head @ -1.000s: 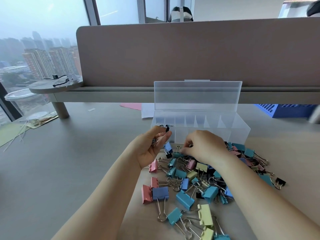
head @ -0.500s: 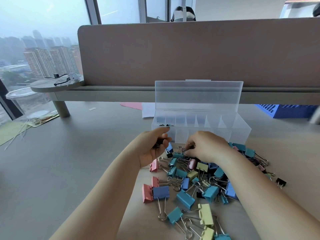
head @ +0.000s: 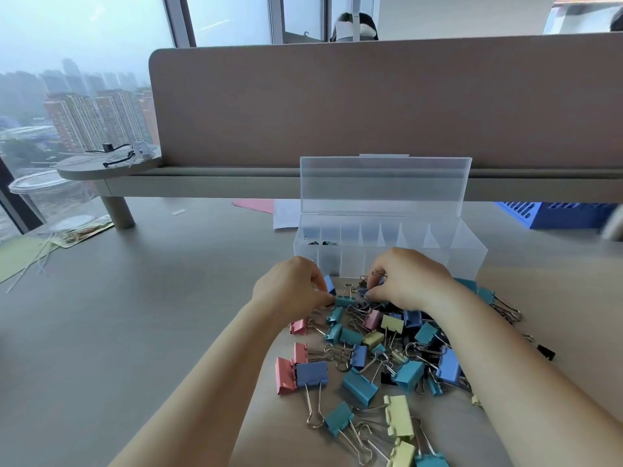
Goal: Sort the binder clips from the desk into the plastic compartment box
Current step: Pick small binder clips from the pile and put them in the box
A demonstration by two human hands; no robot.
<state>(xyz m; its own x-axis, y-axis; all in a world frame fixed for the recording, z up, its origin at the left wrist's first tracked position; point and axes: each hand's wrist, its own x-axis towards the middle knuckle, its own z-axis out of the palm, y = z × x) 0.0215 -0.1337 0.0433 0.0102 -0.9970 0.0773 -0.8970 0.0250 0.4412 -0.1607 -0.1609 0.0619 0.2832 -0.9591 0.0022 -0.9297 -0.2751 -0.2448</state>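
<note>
A heap of binder clips in pink, blue, teal, yellow and black lies on the desk in front of the clear plastic compartment box. The box's lid stands open. A few small black clips lie in its leftmost back compartment. My left hand is at the heap's far left edge, fingers curled against a blue clip above a teal clip. My right hand is beside it, just in front of the box, and pinches a small clip whose wire handle sticks up.
A grey partition and a shelf run behind the box. Pink and white paper lies to the box's back left, a blue crate at the right. A plastic cup and packets stand far left by the window.
My left hand has dropped from the box's left end down to the heap's edge. My right hand stayed at the heap and shifted slightly towards the box.
</note>
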